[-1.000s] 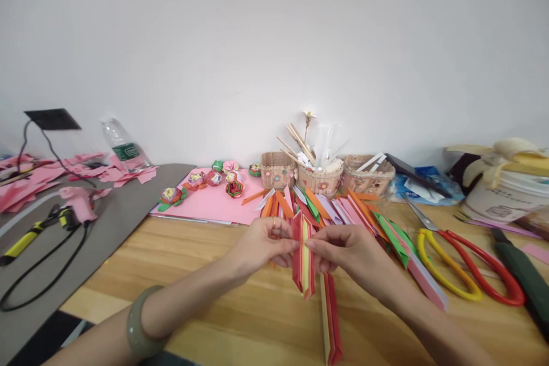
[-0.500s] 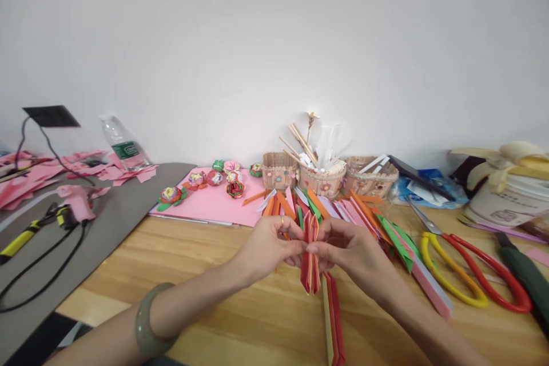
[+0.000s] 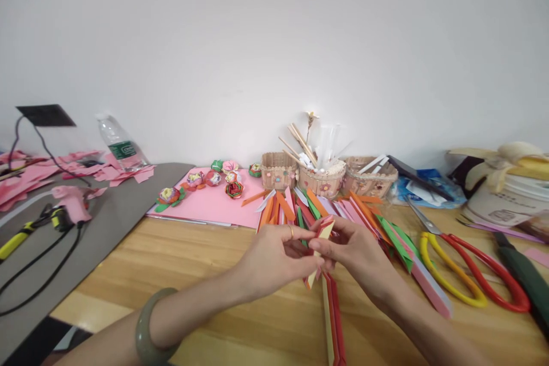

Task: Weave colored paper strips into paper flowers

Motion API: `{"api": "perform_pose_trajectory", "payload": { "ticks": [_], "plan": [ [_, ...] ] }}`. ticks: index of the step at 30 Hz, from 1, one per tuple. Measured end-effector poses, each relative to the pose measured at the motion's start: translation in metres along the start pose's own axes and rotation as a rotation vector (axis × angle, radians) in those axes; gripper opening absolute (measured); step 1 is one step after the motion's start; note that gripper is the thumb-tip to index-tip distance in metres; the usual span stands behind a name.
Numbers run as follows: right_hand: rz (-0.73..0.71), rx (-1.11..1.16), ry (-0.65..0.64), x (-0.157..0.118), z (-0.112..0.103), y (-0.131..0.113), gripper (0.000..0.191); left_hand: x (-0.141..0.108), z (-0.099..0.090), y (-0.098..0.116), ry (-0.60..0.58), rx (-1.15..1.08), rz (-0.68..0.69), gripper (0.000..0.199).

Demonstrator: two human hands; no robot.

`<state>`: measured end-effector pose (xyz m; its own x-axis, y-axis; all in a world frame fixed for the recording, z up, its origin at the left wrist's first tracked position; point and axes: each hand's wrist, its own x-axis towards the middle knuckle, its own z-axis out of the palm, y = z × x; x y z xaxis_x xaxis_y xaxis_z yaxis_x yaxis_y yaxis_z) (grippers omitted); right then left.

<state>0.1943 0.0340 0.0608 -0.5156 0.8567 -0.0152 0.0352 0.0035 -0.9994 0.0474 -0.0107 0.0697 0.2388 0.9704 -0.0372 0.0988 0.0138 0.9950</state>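
Observation:
A small bundle of folded red and cream paper [image 3: 321, 237] is pinched between my two hands above the wooden table. My left hand [image 3: 283, 254], with a ring on one finger, grips its left side, and my right hand [image 3: 349, 243] grips its right side. Both sets of fingers are closed and partly cover the paper. The bundle tilts, its cream face turned toward me. Just below, a longer folded red and cream paper strip [image 3: 334, 320] lies on the table. Behind my hands spreads a pile of coloured folded strips [image 3: 358, 211] in orange, green, pink and lilac.
Scissors [image 3: 457, 269] with yellow and red handles lie at right, beside a dark green tool [image 3: 523, 274]. Decorated baskets [image 3: 321, 179] stand by the wall. Paper flowers [image 3: 234, 189] sit on a pink sheet [image 3: 253, 209]. At left are a glue gun [image 3: 72, 203] and a bottle [image 3: 121, 143].
The folded paper bundle has been turned from upright with its fanned edges showing to tilted with a cream face showing. My left hand has shifted slightly right and lower.

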Motion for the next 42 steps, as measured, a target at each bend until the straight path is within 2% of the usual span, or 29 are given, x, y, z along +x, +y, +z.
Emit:
{"api": "perform_pose_trajectory", "payload": {
  "ticks": [2, 5, 7, 9, 12, 14, 18, 20, 22, 23, 25, 27, 29, 31, 36, 42],
  "plan": [
    [0.005, -0.011, 0.007, 0.000, 0.000, 0.000, 0.031, 0.002, 0.001, -0.001, 0.012, -0.084, -0.036, 0.014],
    [-0.001, -0.005, 0.004, -0.001, 0.000, -0.002, 0.030, 0.007, 0.000, -0.001, 0.116, -0.141, -0.032, 0.008],
    [-0.013, 0.006, 0.005, -0.002, -0.001, -0.006, 0.027, 0.011, -0.002, 0.001, 0.145, -0.144, -0.054, 0.008],
    [-0.033, -0.008, 0.033, -0.003, -0.003, -0.009, 0.023, 0.012, -0.005, 0.003, 0.114, -0.169, -0.089, 0.010],
    [-0.049, -0.087, 0.079, -0.003, -0.005, -0.012, 0.021, 0.012, -0.006, 0.005, -0.052, -0.229, -0.107, 0.010],
    [-0.050, -0.149, 0.086, -0.003, -0.005, -0.010, 0.023, 0.011, -0.004, 0.004, -0.138, -0.192, -0.093, 0.009],
    [-0.084, -0.262, 0.130, 0.000, -0.005, -0.004, 0.025, 0.011, 0.004, -0.003, -0.060, -0.017, -0.027, 0.028],
    [-0.091, -0.305, 0.136, 0.001, -0.006, -0.003, 0.025, 0.013, 0.007, -0.007, -0.047, -0.058, -0.006, 0.031],
    [-0.127, -0.363, 0.142, 0.000, -0.009, -0.004, 0.023, 0.016, 0.009, -0.010, -0.065, -0.215, -0.011, 0.024],
    [-0.168, -0.400, 0.144, -0.001, -0.010, -0.005, 0.027, 0.018, 0.008, -0.011, -0.080, -0.324, -0.034, 0.021],
    [-0.291, -0.470, 0.123, -0.004, -0.013, -0.007, 0.056, 0.020, 0.005, -0.011, -0.121, -0.547, -0.121, 0.020],
    [-0.387, -0.547, 0.037, -0.008, -0.014, -0.010, 0.090, 0.022, 0.002, -0.010, -0.156, -0.698, -0.202, 0.023],
    [-0.395, -0.622, -0.077, -0.012, -0.013, -0.011, 0.108, 0.022, -0.001, -0.008, -0.177, -0.769, -0.239, 0.023],
    [-0.351, -0.665, -0.139, -0.014, -0.010, -0.011, 0.112, 0.021, -0.003, -0.007, -0.188, -0.810, -0.243, 0.022],
    [-0.358, -0.567, -0.100, -0.013, -0.008, -0.005, 0.102, 0.021, -0.003, -0.007, -0.191, -0.852, -0.228, 0.016],
    [-0.347, -0.597, -0.112, -0.012, -0.010, -0.001, 0.117, 0.023, -0.003, -0.008, -0.154, -0.837, -0.235, 0.014]
  ]
}}
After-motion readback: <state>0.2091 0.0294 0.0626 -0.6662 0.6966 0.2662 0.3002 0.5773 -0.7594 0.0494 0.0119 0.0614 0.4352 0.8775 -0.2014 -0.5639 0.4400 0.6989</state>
